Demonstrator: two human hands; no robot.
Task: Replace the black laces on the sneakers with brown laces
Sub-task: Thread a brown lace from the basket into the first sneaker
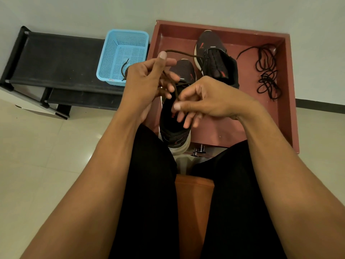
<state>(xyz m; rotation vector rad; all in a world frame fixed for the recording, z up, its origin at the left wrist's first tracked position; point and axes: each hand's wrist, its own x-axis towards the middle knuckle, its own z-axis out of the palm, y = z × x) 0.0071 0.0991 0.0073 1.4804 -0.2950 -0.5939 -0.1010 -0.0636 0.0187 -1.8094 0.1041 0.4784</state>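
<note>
**A:** Where's the shoe that's being laced?

**B:** The near sneaker stands in the red-brown tray, at its near edge toward the left corner. It has a dark upper, red marks and a thick white sole.

**A:** And the lace?

**B:** It's a brown lace. The left hand has its fingers curled round it, with the thumb straight up. The right hand pinches it between thumb and forefinger just above the shoe's opening, and its other fingers are loosely spread downward. A free length arcs from the left thumb toward the far sneaker.

**A:** What's around it?

**B:** The far sneaker stands near the middle of the tray's far edge, and it's laced. The black laces lie in a loose tangle along the right edge, well apart from both shoes. Just beside the tray's left edge a blue basket sits on a black shoe rack, with another brown lace inside. Both hands cover the near sneaker's eyelets, so I cannot tell how far the lacing goes.

**A:** Which way does it point?

**B:** Its toe points toward the far edge and its heel toward the person, so its long axis runs from the near edge to the far one.
</note>
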